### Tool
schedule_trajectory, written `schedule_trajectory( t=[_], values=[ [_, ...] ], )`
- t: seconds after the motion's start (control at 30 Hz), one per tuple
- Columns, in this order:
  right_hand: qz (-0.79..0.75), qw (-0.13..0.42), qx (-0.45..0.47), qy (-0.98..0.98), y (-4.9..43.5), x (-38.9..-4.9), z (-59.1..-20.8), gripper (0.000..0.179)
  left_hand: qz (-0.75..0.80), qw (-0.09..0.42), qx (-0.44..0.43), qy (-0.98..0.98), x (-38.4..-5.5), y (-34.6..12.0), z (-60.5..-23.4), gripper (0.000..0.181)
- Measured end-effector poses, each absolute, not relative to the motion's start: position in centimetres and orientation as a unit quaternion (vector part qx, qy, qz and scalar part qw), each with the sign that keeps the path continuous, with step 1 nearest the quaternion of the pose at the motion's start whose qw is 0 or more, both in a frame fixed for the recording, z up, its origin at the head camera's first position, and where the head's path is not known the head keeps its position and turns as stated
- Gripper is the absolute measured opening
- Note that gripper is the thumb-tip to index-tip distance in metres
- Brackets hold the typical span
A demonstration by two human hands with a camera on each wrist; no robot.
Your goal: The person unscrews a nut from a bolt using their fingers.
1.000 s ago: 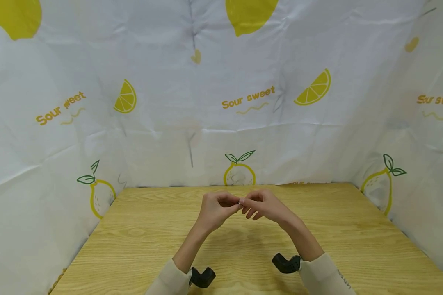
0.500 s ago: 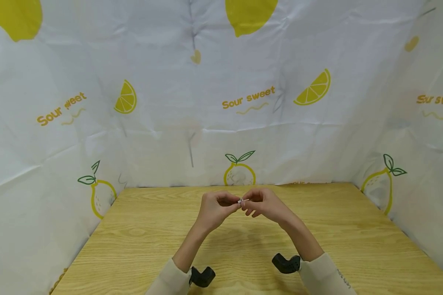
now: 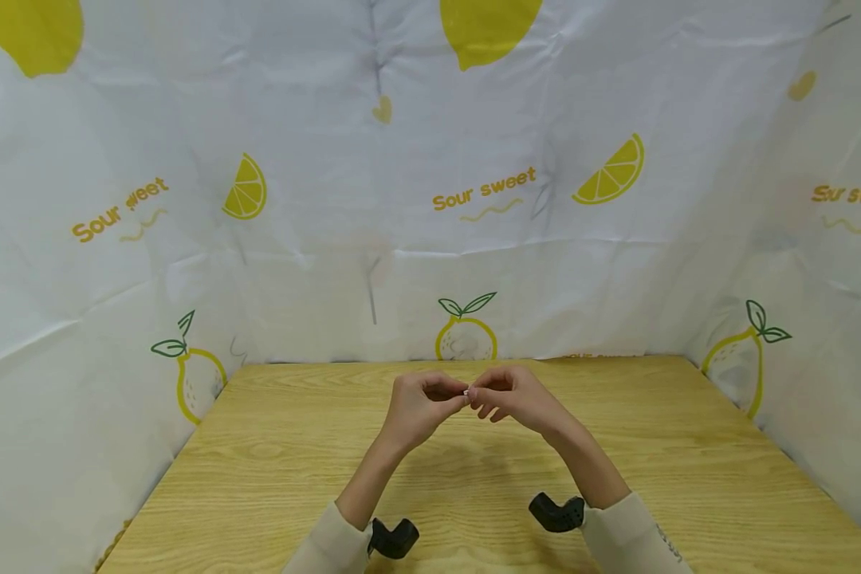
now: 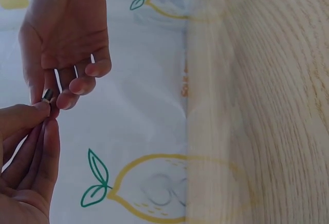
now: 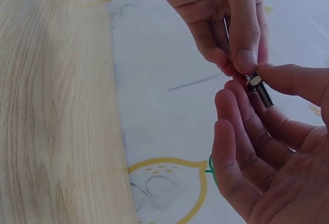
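Note:
In the head view, my left hand [image 3: 419, 410] and right hand [image 3: 520, 402] meet fingertip to fingertip above the table. Between them is a small metal bolt [image 5: 266, 96], its threaded end pointing toward my right palm in the right wrist view. Left thumb and fingers pinch the bolt at its other end, which they hide. A hex nut [image 5: 255, 81] sits around the bolt close to those fingertips. My right thumb and index finger pinch at the nut, while the other right fingers are loosely bent. Only a short piece of the bolt shows in the left wrist view.
Beneath the hands lies a wood-grain table [image 3: 294, 478]. A white sheet [image 3: 316, 199] printed with lemons hangs behind it and along both sides. Black wrist-worn devices [image 3: 395, 540] project inward from both cream sleeves [image 3: 333, 542].
Both hands stay in place. The right thumb and fingers shift slightly around the nut; the bolt's shank showed clearly half a second ago and is now mostly covered in the head view.

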State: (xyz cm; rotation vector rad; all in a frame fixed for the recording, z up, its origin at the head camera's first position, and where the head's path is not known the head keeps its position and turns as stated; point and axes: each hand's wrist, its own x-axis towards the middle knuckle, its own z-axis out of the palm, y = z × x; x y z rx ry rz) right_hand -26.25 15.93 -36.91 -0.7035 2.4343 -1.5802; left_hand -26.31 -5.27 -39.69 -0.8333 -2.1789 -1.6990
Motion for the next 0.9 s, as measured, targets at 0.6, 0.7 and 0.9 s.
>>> schedule_trajectory(
  t=[0.6, 0.7, 0.9],
  values=[
    [-0.532, 0.087, -0.243, 0.806, 16.09, -26.29, -36.74, 0.034, -0.584, 0.131, -0.279, -0.750, -26.23, -5.20, -39.64, 0.007],
    [-0.535, 0.080, -0.240, 0.806, 16.13, -26.22, -36.77, 0.032, -0.583, 0.134, -0.284, -0.749, -26.26, -5.21, -39.70, 0.006],
    [-0.534, 0.073, -0.227, 0.811, 16.16, -26.19, -36.84, 0.031, -0.583, 0.136, -0.290, -0.746, -26.29, -5.17, -39.74, 0.006]
  ],
)
